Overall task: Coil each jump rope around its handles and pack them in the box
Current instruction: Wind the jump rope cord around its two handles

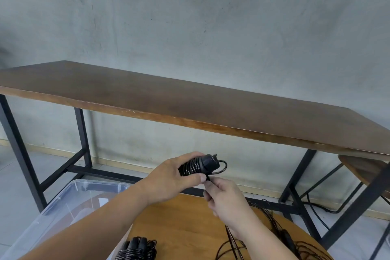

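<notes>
Long brown table (190,99) stood against grey wall (211,17) | round wooden tabletop (181,221) lay nearer | stool (363,167) stood under right end

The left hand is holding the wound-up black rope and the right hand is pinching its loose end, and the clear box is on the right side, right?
Not quite. In the head view the box is on the left. The left hand does hold the wound rope, and the right hand pinches its end.
</notes>
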